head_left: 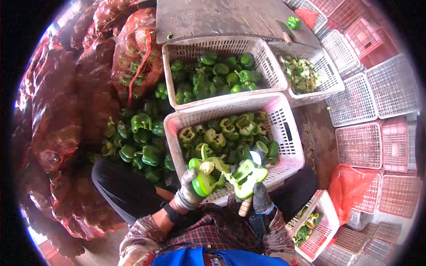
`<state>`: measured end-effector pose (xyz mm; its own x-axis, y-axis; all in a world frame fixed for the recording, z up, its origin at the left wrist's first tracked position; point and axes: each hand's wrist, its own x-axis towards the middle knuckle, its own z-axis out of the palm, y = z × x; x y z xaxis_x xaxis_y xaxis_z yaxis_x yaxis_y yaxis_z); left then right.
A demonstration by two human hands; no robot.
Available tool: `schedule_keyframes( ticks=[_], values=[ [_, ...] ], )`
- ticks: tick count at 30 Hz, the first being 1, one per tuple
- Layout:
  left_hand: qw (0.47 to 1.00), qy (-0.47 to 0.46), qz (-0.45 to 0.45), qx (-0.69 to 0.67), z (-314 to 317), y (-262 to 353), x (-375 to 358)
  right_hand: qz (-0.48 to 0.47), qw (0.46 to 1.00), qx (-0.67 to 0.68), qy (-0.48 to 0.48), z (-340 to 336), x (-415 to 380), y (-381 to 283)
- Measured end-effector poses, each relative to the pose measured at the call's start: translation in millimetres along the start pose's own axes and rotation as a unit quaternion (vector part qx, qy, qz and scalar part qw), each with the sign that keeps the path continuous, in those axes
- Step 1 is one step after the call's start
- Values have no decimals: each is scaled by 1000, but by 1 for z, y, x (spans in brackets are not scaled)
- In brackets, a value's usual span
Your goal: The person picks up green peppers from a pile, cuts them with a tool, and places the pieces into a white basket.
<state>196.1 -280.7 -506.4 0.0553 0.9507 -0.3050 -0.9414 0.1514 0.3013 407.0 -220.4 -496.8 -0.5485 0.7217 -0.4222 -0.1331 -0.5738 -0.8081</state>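
My left hand (188, 190), in a pale work glove, is closed on a green bell pepper half (205, 182) that carries the stem and part of the core. My right hand (262, 200), in a dark grey glove, is closed around a knife (245, 207) with a wooden handle and holds the other pepper half (244, 179), cut face up. Most of the blade is hidden by that half. The two halves sit side by side, nearly touching, above a white plastic crate (290, 153) of cut peppers (215, 138).
Behind it stands a crate (224, 43) of whole peppers, beside a crate (330, 73) of trimmings. Loose peppers (142, 142) and red mesh sacks (57, 111) lie left. A small crate (326, 235) with pepper pieces is at right, near stacked crates (359, 144). A board (222, 20) lies at the back.
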Motion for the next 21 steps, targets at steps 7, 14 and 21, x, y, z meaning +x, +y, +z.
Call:
schedule_keyframes(
  ticks=[7, 14, 21],
  values=[
    [875, 7, 148, 462, 0, 23, 0, -118, 829, -521, 169, 31, 6, -10],
    [633, -62, 268, 724, 8, 20, -10, -126, 879, -459, 31, 66, 22, -1],
    [850, -115, 136, 496, -11, 2, -12, 27, 962, -266, 47, 53, 12, 28]
  ],
)
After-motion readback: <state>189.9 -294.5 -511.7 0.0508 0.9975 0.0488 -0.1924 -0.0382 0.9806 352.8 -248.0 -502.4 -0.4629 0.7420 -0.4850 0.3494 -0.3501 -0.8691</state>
